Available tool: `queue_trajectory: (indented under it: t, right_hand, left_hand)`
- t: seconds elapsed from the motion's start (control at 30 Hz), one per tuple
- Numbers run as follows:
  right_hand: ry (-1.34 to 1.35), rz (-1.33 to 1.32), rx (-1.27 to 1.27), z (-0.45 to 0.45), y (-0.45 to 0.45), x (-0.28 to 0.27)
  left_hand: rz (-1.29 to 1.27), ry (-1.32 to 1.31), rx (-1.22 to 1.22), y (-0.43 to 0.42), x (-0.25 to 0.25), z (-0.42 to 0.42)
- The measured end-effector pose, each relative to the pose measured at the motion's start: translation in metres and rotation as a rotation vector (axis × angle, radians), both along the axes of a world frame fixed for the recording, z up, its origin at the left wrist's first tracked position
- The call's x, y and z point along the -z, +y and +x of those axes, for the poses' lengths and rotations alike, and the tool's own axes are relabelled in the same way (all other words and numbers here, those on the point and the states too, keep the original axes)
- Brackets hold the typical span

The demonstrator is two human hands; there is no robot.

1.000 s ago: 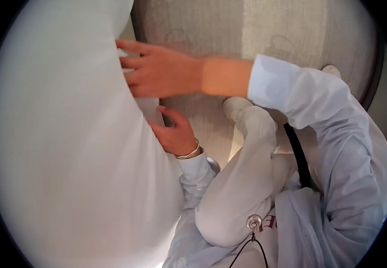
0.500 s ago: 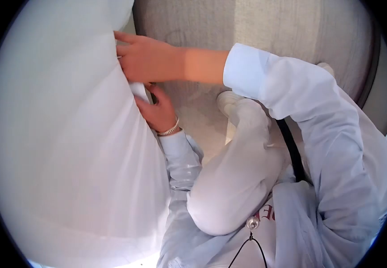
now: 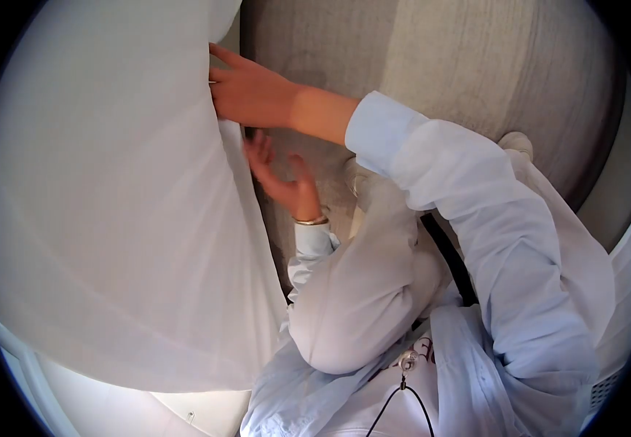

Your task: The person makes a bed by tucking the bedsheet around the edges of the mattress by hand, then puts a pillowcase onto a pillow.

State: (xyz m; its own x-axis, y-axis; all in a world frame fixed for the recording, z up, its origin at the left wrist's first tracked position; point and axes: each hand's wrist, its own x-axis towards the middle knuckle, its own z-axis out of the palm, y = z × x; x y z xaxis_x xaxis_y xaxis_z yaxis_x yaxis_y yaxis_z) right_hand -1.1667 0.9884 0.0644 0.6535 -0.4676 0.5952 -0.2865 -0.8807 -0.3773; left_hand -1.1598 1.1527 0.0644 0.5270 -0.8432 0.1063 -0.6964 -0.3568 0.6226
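While the left hand hangs just beside the white sheet, fingers loosely apart and seemingly empty, the right hand farther out touches its edge. Sheet's on the person's left, long edge running away from the body; can't tell if those right fingers pinch it.

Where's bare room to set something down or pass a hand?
Floor: open patch between the white sheet and the right sleeve. The sheet is also bare across its middle. Crowded: its floor-side edge, with the right hand on it and the left hand close by.
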Motion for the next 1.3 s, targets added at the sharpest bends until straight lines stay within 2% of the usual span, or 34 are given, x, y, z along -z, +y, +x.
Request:
queue_trajectory:
  t: [0.07, 0.1, 0.2, 0.27, 0.3, 0.37, 0.47, 0.63, 0.7, 0.73, 0.77, 0.9, 0.97, 1.0, 1.07, 1.13, 1.2, 1.23, 1.3]
  right_hand:
    - [-0.021, -0.006, 0.024, 0.001, 0.002, 0.0]
    - [-0.037, -0.013, 0.055, -0.001, 0.002, -0.002]
    - [0.059, -0.085, 0.068, -0.004, 0.003, 0.0]
    - [0.018, -0.061, 0.053, -0.004, 0.002, 0.0]
    - [-0.028, -0.034, 0.036, -0.005, 0.001, 0.0]
    - [-0.042, -0.018, 0.043, -0.01, 0.002, -0.002]
    - [-0.093, 0.009, 0.045, -0.025, 0.006, -0.003]
    - [-0.263, 0.093, -0.004, -0.035, 0.045, 0.035]
    - [-0.354, 0.279, -0.259, -0.033, 0.06, 0.034]
    - [-0.347, 0.294, -0.268, -0.032, 0.06, 0.033]
    - [-0.296, 0.218, -0.255, -0.028, 0.059, 0.03]
    - [-0.183, 0.018, -0.257, -0.029, 0.056, 0.029]
    - [-0.17, -0.006, -0.249, -0.034, 0.059, 0.032]
    - [-0.152, -0.024, -0.238, -0.037, 0.059, 0.033]
    - [-0.127, -0.006, -0.171, -0.03, 0.062, 0.03]
    - [-0.109, 0.011, -0.111, -0.034, 0.076, 0.024]
    - [0.079, 0.184, -0.18, -0.039, 0.082, 0.019]
    - [0.081, 0.187, -0.17, -0.041, 0.085, 0.018]
    - [-0.176, 0.433, -0.117, -0.046, 0.089, 0.01]
  left_hand:
    - [-0.456, 0.204, -0.188, -0.007, 0.006, 0.008]
    - [-0.453, 0.2, -0.189, -0.009, 0.001, 0.007]
    - [-0.309, 0.144, -0.26, -0.003, -0.012, 0.002]
    - [-0.273, -0.118, -0.179, 0.002, -0.007, 0.001]
    - [-0.267, -0.115, -0.175, 0.003, -0.006, 0.001]
    - [-0.122, -0.444, -0.071, 0.006, -0.01, 0.005]
    - [-0.064, -0.615, 0.031, 0.005, -0.017, 0.014]
    - [0.003, -0.704, -0.074, -0.007, -0.018, 0.011]
    - [0.038, -0.724, -0.092, -0.016, -0.023, 0.007]
    - [-0.03, -0.629, -0.023, -0.021, -0.025, 0.005]
    - [-0.099, -0.537, 0.047, -0.021, -0.026, 0.004]
    - [-0.073, -0.501, -0.014, 0.01, -0.011, 0.013]
    - [-0.124, -0.758, 0.163, 0.032, 0.003, 0.024]
    - [-0.128, -0.757, 0.164, 0.033, 0.004, 0.021]
    - [-0.02, -0.932, 0.099, 0.035, 0.002, 0.021]
    - [0.079, -0.938, 0.016, 0.035, 0.001, 0.023]
    - [0.149, -0.945, -0.064, 0.027, 0.0, 0.018]
    - [0.164, -0.972, -0.091, 0.025, -0.001, 0.01]
    - [0.181, -0.992, -0.11, 0.019, 0.001, 0.002]
